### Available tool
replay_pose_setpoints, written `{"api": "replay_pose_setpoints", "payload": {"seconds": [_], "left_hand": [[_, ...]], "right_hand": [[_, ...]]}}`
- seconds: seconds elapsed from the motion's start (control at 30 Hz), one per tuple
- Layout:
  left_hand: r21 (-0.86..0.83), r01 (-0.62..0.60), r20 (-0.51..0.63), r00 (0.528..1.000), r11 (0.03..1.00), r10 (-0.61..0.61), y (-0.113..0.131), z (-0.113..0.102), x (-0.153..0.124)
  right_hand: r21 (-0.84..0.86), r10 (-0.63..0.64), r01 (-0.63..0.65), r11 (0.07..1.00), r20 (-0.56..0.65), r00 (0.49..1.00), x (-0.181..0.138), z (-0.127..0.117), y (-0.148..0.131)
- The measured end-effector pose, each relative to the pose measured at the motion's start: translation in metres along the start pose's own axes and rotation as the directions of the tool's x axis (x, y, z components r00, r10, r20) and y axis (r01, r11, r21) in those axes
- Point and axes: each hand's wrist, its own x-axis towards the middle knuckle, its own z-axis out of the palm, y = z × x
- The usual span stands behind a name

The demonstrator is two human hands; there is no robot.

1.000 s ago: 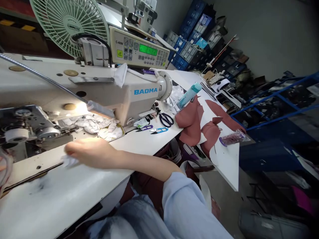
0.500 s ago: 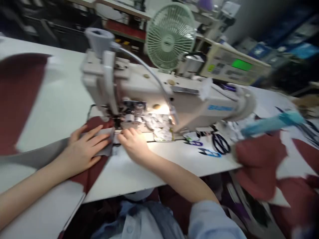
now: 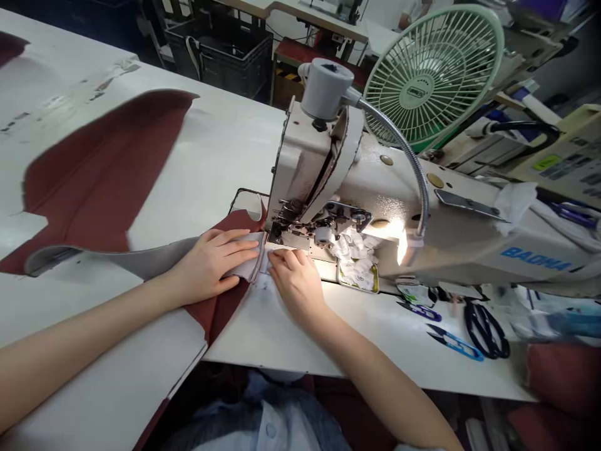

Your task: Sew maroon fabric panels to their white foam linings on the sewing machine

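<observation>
My left hand (image 3: 213, 263) lies flat with its fingers stretched over a grey-backed fabric piece (image 3: 162, 258), pressing it onto dark red fabric (image 3: 230, 310). The fabric's right edge is close to the needle area of a white sewing machine (image 3: 300, 156). My right hand (image 3: 298, 285) rests just right of that edge, in front of the presser foot. Its fingers are curled and pressed together; whatever lies under the fingertips is hidden. The machine's lamp (image 3: 404, 247) shines beside the needle area.
A small tray (image 3: 359, 282) of white scraps sits under the machine arm. Blue thread snips (image 3: 455, 342), purple snips (image 3: 420, 310) and black-handled scissors (image 3: 486, 330) lie to the right. Another red piece (image 3: 113, 163) spreads at left. A green fan (image 3: 432, 81) stands behind.
The view has swung left and steadied, so machine and hands appear farther right. Both hands keep about the same places by the needle area; the fabric shows no clear shift.
</observation>
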Motion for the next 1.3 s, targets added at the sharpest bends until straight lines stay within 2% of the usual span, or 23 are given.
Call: {"api": "replay_pose_setpoints", "payload": {"seconds": [0.17,0.4,0.7,0.93,1.17,1.3], "left_hand": [[0.008,-0.030,-0.019,0.999,1.000,0.030,-0.001,0.002,0.000],[0.057,-0.063,-0.002,0.998,0.996,0.063,0.001,0.002,0.001],[0.072,-0.084,0.018,0.996,0.994,0.083,0.003,0.003,0.000],[0.102,-0.075,0.061,0.996,0.992,0.069,0.007,0.002,0.002],[0.102,-0.060,0.068,0.996,0.993,0.053,0.009,0.000,0.003],[0.106,-0.064,0.074,0.996,0.992,0.056,0.008,-0.002,0.002]], "right_hand": [[0.053,0.037,-0.038,0.998,0.021,0.999,0.005,-0.004,-0.007],[0.128,0.027,-0.027,0.991,-0.004,1.000,0.003,-0.004,-0.006],[0.018,0.015,-0.015,1.000,-0.007,1.000,0.005,-0.004,-0.011],[0.009,0.013,-0.013,1.000,-0.011,1.000,0.005,-0.003,-0.015],[0.151,0.058,-0.058,0.987,0.000,0.998,-0.008,-0.014,-0.001],[0.276,0.076,-0.078,0.958,0.019,0.997,-0.013,-0.012,0.008]]}}
